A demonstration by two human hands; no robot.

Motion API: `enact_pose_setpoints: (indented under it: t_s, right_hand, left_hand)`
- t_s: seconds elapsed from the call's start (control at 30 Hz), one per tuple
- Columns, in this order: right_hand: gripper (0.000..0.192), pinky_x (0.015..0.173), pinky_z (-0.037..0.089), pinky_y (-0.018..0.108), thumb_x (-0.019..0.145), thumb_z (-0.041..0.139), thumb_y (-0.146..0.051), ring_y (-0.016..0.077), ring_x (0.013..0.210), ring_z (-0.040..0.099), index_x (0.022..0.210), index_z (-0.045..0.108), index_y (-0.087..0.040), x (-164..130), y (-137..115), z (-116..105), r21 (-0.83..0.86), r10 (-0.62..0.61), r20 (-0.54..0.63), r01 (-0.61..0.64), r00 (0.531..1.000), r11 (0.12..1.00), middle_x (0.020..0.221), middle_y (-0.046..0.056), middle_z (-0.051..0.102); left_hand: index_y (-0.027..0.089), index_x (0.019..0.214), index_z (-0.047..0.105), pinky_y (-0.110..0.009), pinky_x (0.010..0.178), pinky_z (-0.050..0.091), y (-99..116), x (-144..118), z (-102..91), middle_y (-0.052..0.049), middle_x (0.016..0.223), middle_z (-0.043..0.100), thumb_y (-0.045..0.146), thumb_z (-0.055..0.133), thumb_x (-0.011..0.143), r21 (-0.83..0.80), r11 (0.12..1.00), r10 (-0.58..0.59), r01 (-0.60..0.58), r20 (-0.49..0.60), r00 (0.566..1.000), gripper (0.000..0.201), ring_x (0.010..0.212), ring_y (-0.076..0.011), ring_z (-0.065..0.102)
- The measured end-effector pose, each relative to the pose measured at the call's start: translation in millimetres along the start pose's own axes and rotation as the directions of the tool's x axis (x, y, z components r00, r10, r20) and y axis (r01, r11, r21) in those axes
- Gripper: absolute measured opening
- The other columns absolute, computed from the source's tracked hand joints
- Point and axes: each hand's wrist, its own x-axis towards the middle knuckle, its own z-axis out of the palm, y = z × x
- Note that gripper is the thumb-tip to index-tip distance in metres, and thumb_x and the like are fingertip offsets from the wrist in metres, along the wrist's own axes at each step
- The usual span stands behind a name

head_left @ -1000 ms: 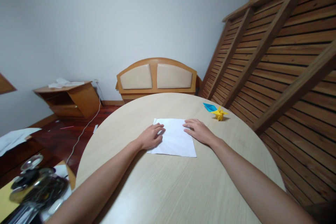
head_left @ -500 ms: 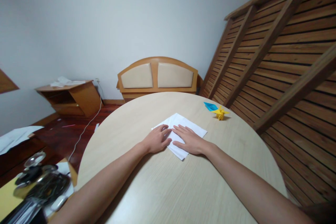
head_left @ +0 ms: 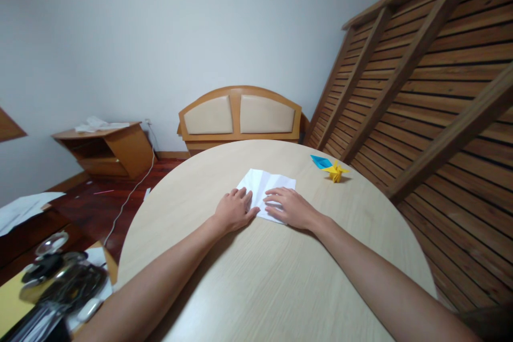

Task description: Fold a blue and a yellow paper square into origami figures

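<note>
A creased white sheet of paper (head_left: 267, 184) lies flat on the round pale wooden table (head_left: 256, 278), a little past its middle. My left hand (head_left: 234, 210) rests palm down on the sheet's near left corner, fingers together. Beside it, my right hand (head_left: 289, 207) presses flat on the near right part of the sheet, fingers spread. The two hands almost touch. The near edge of the paper is hidden under them.
A yellow folded paper figure (head_left: 335, 172) and a flat blue folded paper (head_left: 321, 162) sit at the table's far right. A slatted wooden frame (head_left: 425, 91) leans on the right. A headboard (head_left: 239, 116) and a low cabinet (head_left: 108, 149) stand behind. Clutter (head_left: 56, 283) lies bottom left.
The white sheet has been turned on the table, from square-on to diagonal to angled again, and shifted slightly away. My hands came together at its near edge.
</note>
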Motion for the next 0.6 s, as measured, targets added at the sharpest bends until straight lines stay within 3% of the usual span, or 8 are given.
enact_pose_setpoints:
  t_s: [0.1,0.23,0.43,0.6]
  right_hand:
    - [0.040,0.106,0.041,0.044,0.094,0.055,-0.049,0.0274,0.125,0.054,0.126,0.066,-0.028,-1,-7,3,0.047,-0.045,0.084,0.041,0.995,0.998,0.134,0.008,0.062]
    - [0.044,0.111,0.036,0.046,0.095,0.053,-0.048,0.0285,0.132,0.049,0.132,0.062,-0.026,-3,0,5,0.046,-0.008,0.131,0.002,0.991,0.999,0.142,0.010,0.057]
    - [0.040,0.114,0.029,0.056,0.097,0.049,-0.046,0.0304,0.135,0.047,0.130,0.063,-0.029,-6,15,4,0.032,0.054,0.138,-0.059,0.989,0.998,0.144,0.009,0.055]
    - [0.036,0.117,0.019,0.059,0.097,0.049,-0.043,0.0287,0.135,0.048,0.126,0.065,-0.029,-8,18,4,-0.016,0.068,0.103,-0.067,0.992,0.998,0.139,0.009,0.059]
  left_hand:
    - [0.022,0.125,0.058,-0.045,0.089,0.047,2,0,-1.4,-0.015,0.121,0.061,0.055,0.040,0.098,0.039,0.999,-0.030,0.031,-0.031,0.999,0.047,0.112,-0.0334,0.055]
    - [0.019,0.119,0.062,-0.046,0.089,0.049,-4,3,-0.6,-0.016,0.117,0.062,0.049,0.043,0.098,0.034,0.999,-0.012,0.014,-0.054,0.998,0.041,0.109,-0.0329,0.057]
    - [0.022,0.127,0.060,-0.038,0.106,0.045,-13,4,2.6,-0.010,0.138,0.056,0.039,0.047,0.098,-0.194,0.938,0.279,-0.287,-0.066,0.958,0.036,0.124,-0.0240,0.055]
    - [0.023,0.121,0.064,-0.036,0.108,0.044,-14,4,3.7,-0.008,0.135,0.061,0.038,0.048,0.098,-0.210,0.916,0.333,-0.342,-0.078,0.940,0.031,0.128,-0.0220,0.054]
